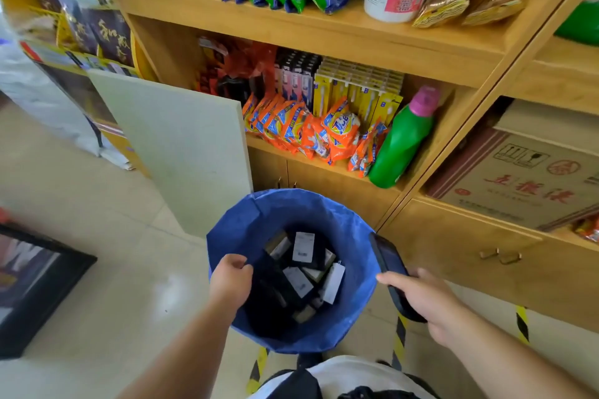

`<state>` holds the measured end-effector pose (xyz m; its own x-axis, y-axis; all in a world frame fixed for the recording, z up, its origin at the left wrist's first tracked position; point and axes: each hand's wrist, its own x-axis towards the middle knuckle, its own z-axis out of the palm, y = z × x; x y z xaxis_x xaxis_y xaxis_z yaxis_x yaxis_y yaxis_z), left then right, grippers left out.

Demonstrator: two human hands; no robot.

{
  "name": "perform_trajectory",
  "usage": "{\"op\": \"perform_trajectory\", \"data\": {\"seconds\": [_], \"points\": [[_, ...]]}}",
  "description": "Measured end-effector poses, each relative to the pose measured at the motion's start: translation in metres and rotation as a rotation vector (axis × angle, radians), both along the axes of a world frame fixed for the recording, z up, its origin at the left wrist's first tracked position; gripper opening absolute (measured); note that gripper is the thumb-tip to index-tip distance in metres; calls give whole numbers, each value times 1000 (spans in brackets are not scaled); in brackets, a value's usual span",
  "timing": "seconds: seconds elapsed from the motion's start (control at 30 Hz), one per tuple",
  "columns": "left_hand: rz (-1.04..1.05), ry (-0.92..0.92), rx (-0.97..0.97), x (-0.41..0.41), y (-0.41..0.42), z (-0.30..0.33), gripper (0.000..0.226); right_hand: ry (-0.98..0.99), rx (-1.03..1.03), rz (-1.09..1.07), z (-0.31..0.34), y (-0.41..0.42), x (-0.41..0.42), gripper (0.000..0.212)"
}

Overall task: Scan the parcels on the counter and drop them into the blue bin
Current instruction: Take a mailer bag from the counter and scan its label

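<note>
Several parcels [301, 272] lie beside left hand [230, 275].

The blue bin [350, 236], a soft round sack, stands open on the floor. Dark parcels [298, 282] with white labels lie jumbled at its bottom, overlapping and tilted at different angles.

Blue bin [353, 236], black parcels [275, 288] with white labels [303, 246], yellow-black striped floor tape [399, 340].
</note>
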<state>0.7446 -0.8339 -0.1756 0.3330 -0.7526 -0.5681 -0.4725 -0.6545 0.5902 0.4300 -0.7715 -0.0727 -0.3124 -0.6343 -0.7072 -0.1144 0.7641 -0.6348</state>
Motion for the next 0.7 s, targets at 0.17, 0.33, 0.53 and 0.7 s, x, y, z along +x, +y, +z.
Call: {"op": "perform_trajectory", "data": {"seconds": [0.17, 0.33, 0.53, 0.7], "points": [[-253, -15, -43, -15, -14, 1, 25, 73, 50, -29, -10, 8, 10, 42], [-359, 26, -59, -39, -29, 2, 18, 93, 72, -108, -11, 22, 5, 40], [-471, 102, -60, -85, -37, 9, 22, 101, 44, -251, -4, 47, -13, 41], [-612, 142, -47, -128, -27, 21, 30, 89, 12, -369, 4, 80, -32, 33]]}}
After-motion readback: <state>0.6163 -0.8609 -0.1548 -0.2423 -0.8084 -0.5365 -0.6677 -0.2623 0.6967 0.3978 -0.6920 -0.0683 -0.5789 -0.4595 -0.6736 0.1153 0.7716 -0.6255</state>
